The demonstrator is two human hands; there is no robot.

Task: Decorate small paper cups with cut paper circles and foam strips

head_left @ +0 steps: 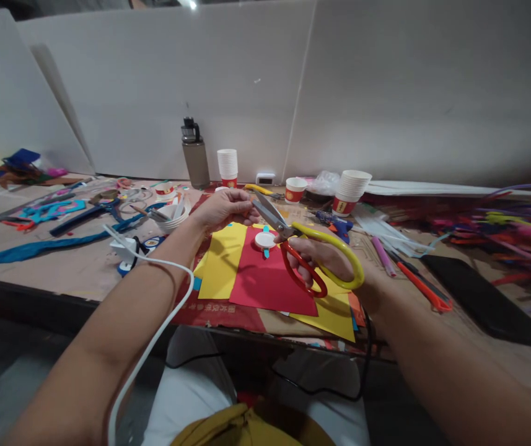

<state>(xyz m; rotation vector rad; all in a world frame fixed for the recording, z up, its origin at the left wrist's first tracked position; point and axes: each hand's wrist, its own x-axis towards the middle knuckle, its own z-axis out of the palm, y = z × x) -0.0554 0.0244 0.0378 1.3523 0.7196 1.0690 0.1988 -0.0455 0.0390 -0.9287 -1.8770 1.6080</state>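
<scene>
Gripping scissors (285, 232) mid-frame, the right hand (312, 254) hangs above red paper (263, 282); left of centre, the left hand (222, 209) pinches narrow, its contents unclear.

One head-worn view looks forward and down across the worktable (74, 269) toward white panels (237, 93)
</scene>
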